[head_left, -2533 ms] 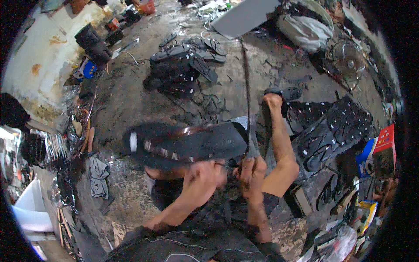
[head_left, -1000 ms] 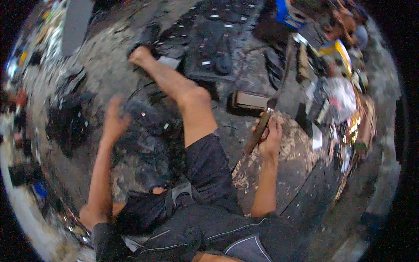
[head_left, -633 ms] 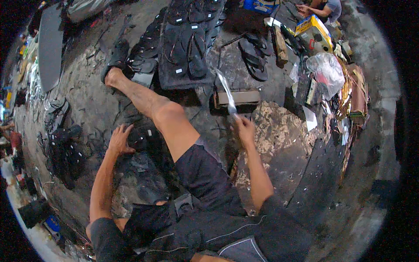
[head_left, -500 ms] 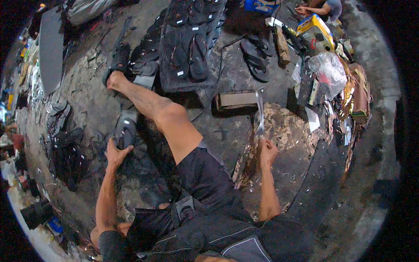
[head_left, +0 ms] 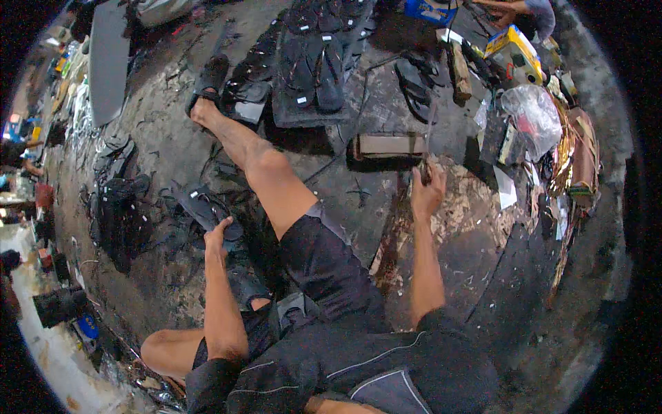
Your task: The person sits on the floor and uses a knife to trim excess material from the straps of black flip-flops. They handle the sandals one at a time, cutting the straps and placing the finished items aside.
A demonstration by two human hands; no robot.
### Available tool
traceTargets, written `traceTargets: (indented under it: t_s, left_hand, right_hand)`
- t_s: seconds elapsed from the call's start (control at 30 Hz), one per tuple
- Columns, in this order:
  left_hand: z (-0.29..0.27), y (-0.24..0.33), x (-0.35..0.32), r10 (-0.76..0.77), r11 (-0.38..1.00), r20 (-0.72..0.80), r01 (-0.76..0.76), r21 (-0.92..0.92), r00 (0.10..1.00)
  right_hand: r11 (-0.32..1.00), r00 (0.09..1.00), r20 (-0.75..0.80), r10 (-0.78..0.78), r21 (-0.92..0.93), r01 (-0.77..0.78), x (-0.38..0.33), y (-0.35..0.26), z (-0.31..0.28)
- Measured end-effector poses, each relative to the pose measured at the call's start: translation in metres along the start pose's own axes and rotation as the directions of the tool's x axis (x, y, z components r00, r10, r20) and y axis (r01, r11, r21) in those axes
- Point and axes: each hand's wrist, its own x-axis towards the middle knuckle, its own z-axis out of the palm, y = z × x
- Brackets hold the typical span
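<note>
Moved: left hand (head_left: 216, 233) slid onto sandal (head_left: 204, 210), fingers flat and together.
Right hand (head_left: 426, 195): stayed clamped on blade (head_left: 429, 141), raised over board (head_left: 476, 228).

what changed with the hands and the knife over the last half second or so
The left hand came down onto a black flip-flop sole on the floor and now rests on it. The right hand lifted slightly toward the wooden block, the knife still gripped blade-up. The outstretched leg and the stacked soles stayed put.
</note>
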Motion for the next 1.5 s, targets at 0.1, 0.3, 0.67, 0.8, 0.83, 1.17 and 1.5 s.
traceTargets:
  t_s: [0.1,0.3,0.67,0.8,0.83,1.17,1.5]
  left_hand:
    - [-0.018,0.007,0.000,0.145,0.808,0.353,0.095,-0.581,0.924]
    - [-0.039,0.064,-0.153,0.430,0.641,0.056,-0.261,-0.722,0.901]
    - [-0.079,0.026,-0.248,0.287,0.562,-0.068,-0.225,-0.796,0.955]
    - [-0.085,0.017,-0.251,0.292,0.575,-0.097,-0.256,-0.777,0.952]
    - [-0.086,0.014,-0.251,0.284,0.583,-0.099,-0.254,-0.771,0.954]
    - [-0.078,0.016,-0.271,0.093,0.718,-0.180,-0.192,-0.669,0.979]
    - [-0.084,0.004,-0.263,0.305,0.895,-0.015,-0.292,-0.339,0.952]
  right_hand:
    - [0.962,0.974,0.075,-0.215,-0.156,0.224,0.022,-0.015,0.022]
    - [0.943,0.829,0.449,-0.333,0.179,0.282,-0.144,-0.004,-0.019]
    - [0.745,0.065,0.750,-0.658,0.661,-0.091,-0.159,-0.268,-0.068]
    - [0.757,-0.073,0.756,-0.651,0.653,0.010,-0.176,-0.264,-0.079]
    - [0.760,-0.084,0.759,-0.645,0.649,0.031,-0.176,-0.263,-0.079]
    - [0.587,0.195,0.556,-0.808,0.784,0.199,-0.200,-0.365,0.025]
    - [0.660,0.062,0.798,-0.600,0.537,-0.525,-0.181,-0.389,0.012]
